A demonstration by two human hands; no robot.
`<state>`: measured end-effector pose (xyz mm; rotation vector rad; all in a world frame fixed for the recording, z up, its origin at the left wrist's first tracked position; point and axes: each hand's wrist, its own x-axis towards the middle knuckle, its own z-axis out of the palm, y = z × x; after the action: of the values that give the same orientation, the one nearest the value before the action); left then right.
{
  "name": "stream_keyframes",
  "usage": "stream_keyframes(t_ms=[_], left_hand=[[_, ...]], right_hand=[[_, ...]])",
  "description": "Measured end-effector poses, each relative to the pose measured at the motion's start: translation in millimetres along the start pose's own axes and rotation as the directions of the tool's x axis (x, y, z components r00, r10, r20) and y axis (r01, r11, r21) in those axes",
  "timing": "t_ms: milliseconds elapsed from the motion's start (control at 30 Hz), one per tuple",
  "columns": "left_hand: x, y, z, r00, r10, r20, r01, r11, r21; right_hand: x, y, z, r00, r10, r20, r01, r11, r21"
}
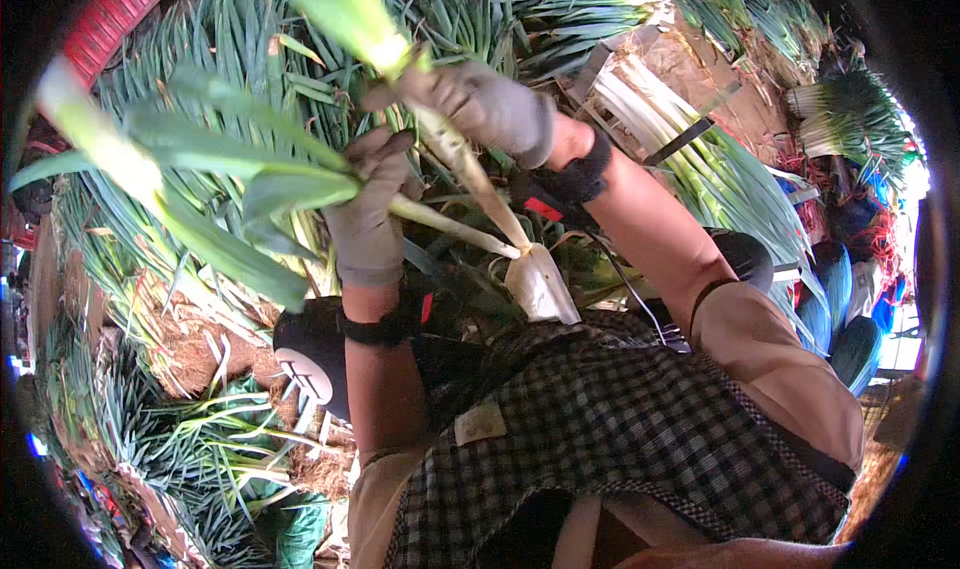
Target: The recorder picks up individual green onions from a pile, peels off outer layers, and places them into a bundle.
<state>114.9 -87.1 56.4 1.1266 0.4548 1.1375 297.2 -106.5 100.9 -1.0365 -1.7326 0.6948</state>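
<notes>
My left hand (371, 209), in a light work glove, is closed around a green onion (465, 231) whose broad green leaves fan out to the left. My right hand (487, 107), gloved too, grips the stalk of a thicker green onion (484, 182), with its bright leaf part reaching up past the fingers. The lower ends of both onions converge just above my lap. A broad pale sheath (540, 280) lies there, against the checked apron (615, 419). Motion blurs the fingertips and the leaves.
Piled green onions (225, 66) spread beyond my hands. To the right, a bundle of long onions (675, 133) rests in a metal-edged holder (679, 141). A red crate (112, 21) stands at the upper left. Loose onions (225, 434) with roots lie at the lower left; red ties (881, 250) are at the far right.
</notes>
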Motion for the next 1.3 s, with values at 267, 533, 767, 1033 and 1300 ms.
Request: stream_keyframes(t_ms=[267, 533, 767, 1033, 1300], left_hand=[[4, -3, -18, 0.991, 0.082, -0.104, -0.058, 0.975, 0.216], [3, -9, -14, 0.955, 0.138, -0.264, -0.099, 0.983, 0.155], [6, -6, -21, 0.924, 0.217, -0.314, -0.169, 0.97, 0.173], [14, 1, -62, 0.849, 0.279, -0.449, -0.244, 0.96, 0.136], [8, 23, -66, 0.809, 0.185, -0.557, -0.139, 0.982, 0.125]], right_hand=[[-11, 6, 34, 0.951, 0.3, -0.08, -0.297, 0.954, 0.044], [-38, -13, 78, 0.946, 0.225, -0.232, -0.32, 0.76, -0.566], [-54, 15, 60, 0.926, 0.278, -0.254, -0.362, 0.843, -0.398], [-189, 94, 7, 0.626, 0.534, -0.568, -0.548, 0.82, 0.166], [-231, 113, -40, 0.809, 0.453, -0.374, -0.53, 0.289, -0.797]])
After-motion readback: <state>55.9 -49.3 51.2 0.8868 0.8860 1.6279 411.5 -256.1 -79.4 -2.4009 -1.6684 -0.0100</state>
